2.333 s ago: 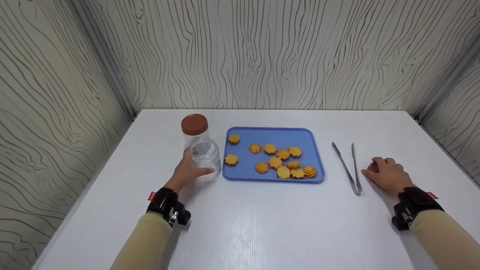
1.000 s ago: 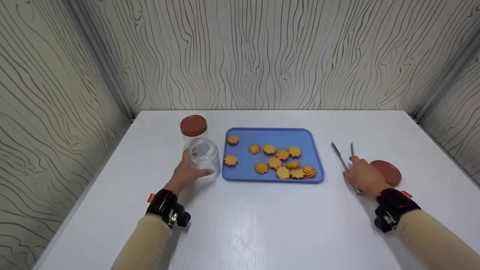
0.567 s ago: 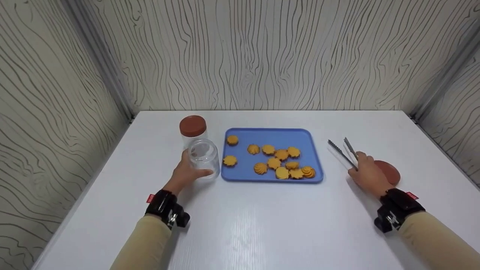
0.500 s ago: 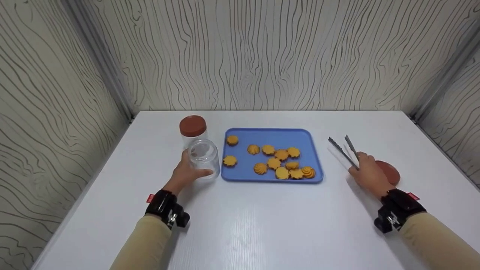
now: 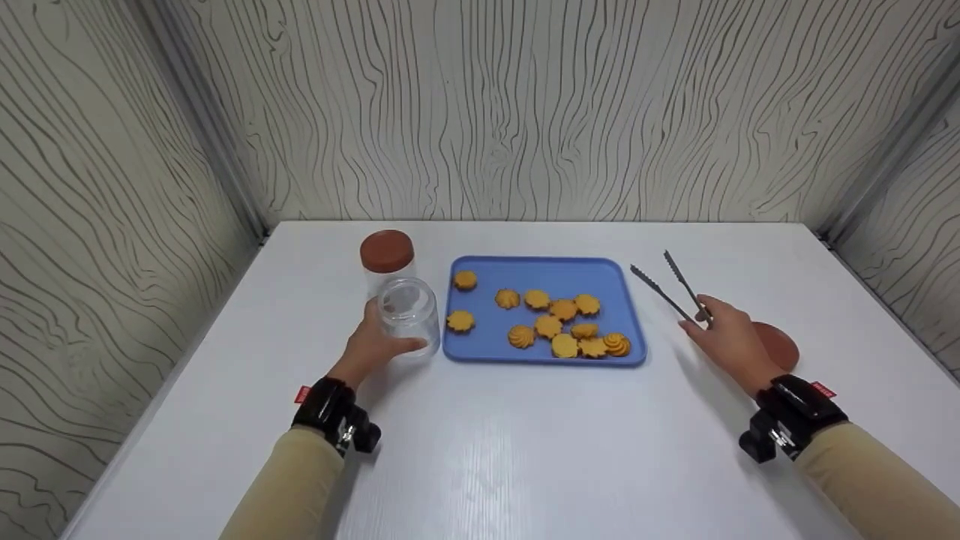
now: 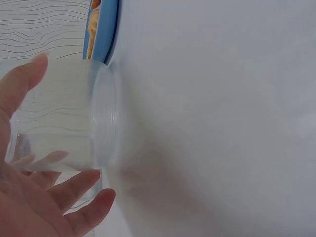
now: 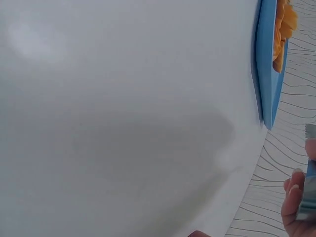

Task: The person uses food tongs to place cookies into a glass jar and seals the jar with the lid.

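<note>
My left hand (image 5: 369, 346) holds an open clear jar (image 5: 414, 321) upright on the table, just left of the blue tray. In the left wrist view the thumb lies on one side of the jar (image 6: 59, 113) and the fingers on the other. My right hand (image 5: 727, 339) grips metal tongs (image 5: 661, 291) near their joined end, which the hand hides. The tong arms stand apart with nothing between them, tips toward the tray's right side. In the right wrist view the tongs (image 7: 308, 197) show only at the right edge, above the table.
The blue tray (image 5: 480, 349) bears several yellow-orange cookies (image 5: 548, 327), mostly toward its front right. Behind the held jar stands a second jar with a red-brown lid (image 5: 387, 250). Another red-brown lid (image 5: 781, 348) lies beyond my right hand. Patterned walls (image 5: 495, 112) enclose the table.
My right hand has moved left from the loose lid, uncovering it, and taken hold of the tongs. The tongs have been lifted off the table and shifted left. My left hand stays on the jar.
</note>
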`<state>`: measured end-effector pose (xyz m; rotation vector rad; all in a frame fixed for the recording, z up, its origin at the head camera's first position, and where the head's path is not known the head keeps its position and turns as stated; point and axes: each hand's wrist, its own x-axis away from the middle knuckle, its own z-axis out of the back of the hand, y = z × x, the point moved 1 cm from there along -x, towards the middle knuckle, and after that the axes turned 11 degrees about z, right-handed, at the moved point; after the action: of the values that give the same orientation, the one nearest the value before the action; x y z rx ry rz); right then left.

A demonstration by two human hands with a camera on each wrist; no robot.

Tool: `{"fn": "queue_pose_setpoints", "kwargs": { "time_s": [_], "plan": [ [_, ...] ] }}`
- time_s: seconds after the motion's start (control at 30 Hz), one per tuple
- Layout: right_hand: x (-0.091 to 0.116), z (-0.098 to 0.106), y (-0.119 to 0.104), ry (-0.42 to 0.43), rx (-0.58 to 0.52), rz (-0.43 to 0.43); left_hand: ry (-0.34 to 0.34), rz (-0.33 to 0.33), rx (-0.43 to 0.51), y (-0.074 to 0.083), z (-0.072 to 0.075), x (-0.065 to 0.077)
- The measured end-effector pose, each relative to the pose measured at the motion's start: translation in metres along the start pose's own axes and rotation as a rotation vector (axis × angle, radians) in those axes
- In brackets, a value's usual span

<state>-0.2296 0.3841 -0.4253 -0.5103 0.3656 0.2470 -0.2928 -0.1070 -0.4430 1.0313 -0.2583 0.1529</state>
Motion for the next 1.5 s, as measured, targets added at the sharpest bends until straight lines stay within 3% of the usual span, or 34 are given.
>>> {"fn": "queue_pose_setpoints", "kwargs": {
  "time_s": [0.17,0.6,0.87,1.2,1.5],
  "plan": [
    [-0.002,-0.004,-0.005,-0.006,-0.022,0.001,0.010,-0.008,-0.015,-0.001,0.000,0.000],
    [-0.006,-0.019,-0.016,-0.134,-0.011,0.091,0.007,0.005,-0.007,0.000,-0.002,0.001],
    [-0.005,-0.025,-0.020,-0.212,-0.070,0.055,-0.003,0.008,0.020,0.000,-0.003,0.000],
    [-0.009,-0.028,-0.021,-0.243,-0.073,0.124,0.006,-0.009,0.028,-0.002,-0.002,0.000],
    [-0.009,-0.024,-0.020,-0.282,-0.102,0.085,-0.006,0.016,0.030,0.001,-0.003,0.001]
  ]
}}
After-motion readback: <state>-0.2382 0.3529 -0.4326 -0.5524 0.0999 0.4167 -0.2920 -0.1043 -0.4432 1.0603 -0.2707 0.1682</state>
